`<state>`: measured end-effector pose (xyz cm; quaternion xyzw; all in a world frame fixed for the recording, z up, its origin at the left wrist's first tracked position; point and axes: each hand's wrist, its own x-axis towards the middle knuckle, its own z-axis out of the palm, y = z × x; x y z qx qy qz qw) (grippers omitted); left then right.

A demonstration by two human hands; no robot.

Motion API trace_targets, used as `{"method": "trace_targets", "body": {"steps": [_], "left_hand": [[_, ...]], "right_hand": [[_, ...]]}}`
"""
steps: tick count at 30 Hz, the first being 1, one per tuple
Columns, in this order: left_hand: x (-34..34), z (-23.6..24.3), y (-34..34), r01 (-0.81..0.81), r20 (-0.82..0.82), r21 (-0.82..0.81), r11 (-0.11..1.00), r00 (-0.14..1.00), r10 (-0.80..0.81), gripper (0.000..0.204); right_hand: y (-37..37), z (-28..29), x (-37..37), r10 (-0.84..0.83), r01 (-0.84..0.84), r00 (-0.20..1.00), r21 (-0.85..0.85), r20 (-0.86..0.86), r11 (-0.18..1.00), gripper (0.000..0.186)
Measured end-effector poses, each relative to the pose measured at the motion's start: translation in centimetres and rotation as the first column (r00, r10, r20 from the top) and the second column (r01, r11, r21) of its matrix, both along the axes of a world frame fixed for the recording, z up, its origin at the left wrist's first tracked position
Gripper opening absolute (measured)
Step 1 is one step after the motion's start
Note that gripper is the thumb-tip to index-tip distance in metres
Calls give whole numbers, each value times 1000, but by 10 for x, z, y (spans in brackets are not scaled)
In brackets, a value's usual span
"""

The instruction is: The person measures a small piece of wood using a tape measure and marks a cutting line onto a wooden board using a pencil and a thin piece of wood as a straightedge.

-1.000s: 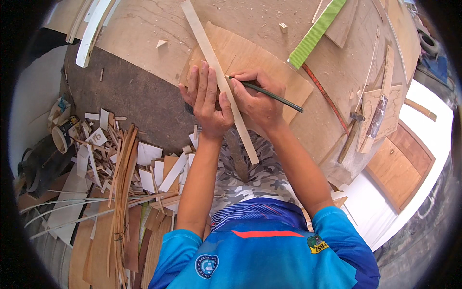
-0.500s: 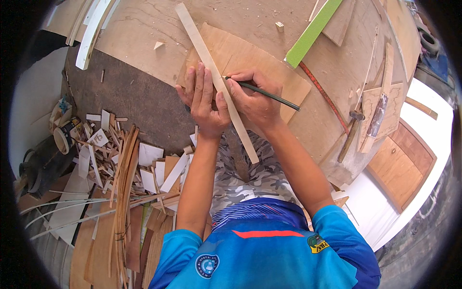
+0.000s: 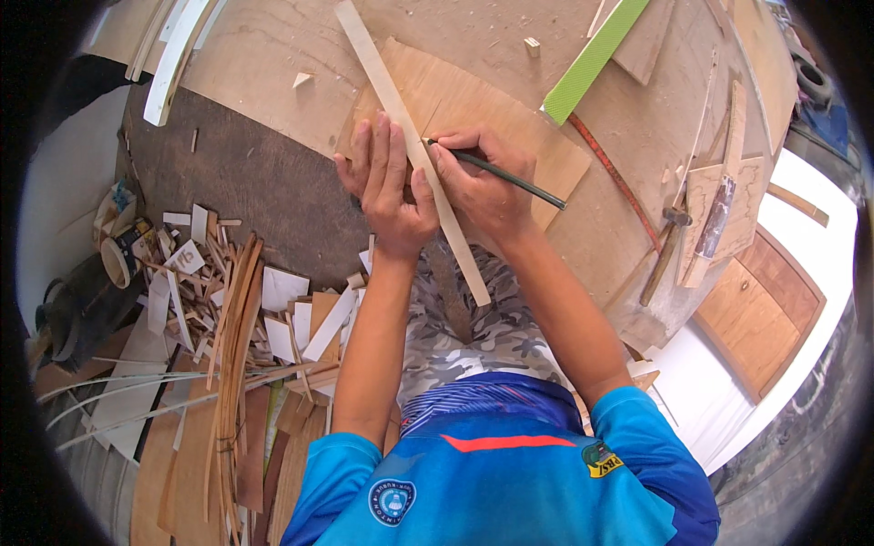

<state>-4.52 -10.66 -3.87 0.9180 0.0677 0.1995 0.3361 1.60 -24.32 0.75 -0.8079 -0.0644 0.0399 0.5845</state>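
A thin plywood panel [image 3: 510, 132] lies on the worktable. Across it slants a long, pale wooden strip [image 3: 387, 91], its near end reaching out over my lap. My left hand [image 3: 387, 182] rests with fingers stretched flat on the panel, along the strip's left side; its thumb is against the strip's edge. In my right hand [image 3: 487, 182] is a dark green pencil [image 3: 519, 185], pinched between thumb and fingers. The pencil's tip meets the panel close to the strip's right edge. A faint straight line shows on the panel above the tip.
A green textured strip [image 3: 592, 68] and a rusty orange metal strip [image 3: 619, 187] lie to the right. Beyond them is a hammer [image 3: 669, 237] beside wood pieces. Wood offcuts [image 3: 282, 287] and bundled thin strips [image 3: 235, 364] heap on the left, near a tin can [image 3: 123, 259].
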Motion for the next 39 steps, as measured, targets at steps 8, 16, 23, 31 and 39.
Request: {"method": "trace_targets", "body": {"steps": [8, 16, 23, 31, 39], "left_hand": [[0, -1, -1, -1, -6, 20, 1000, 1000, 1, 60], [0, -2, -2, -17, 21, -60, 998, 1000, 18, 56], [0, -1, -2, -3, -2, -3, 1000, 1000, 3, 53], [0, 5, -3, -11, -17, 36, 999, 1000, 11, 51], [1, 5, -3, -11, -20, 76, 997, 1000, 12, 51]], "right_hand": [[0, 0, 0, 7, -7, 1000, -26, 23, 1000, 14], [2, -6, -2, -83, 99, 990, 143, -111, 985, 13], [1, -2, -2, -45, 49, 997, 75, -56, 996, 13], [-1, 0, -1, 15, -15, 1000, -5, 17, 1000, 13], [-2, 4, 0, 6, -6, 999, 6, -40, 1000, 15]]}}
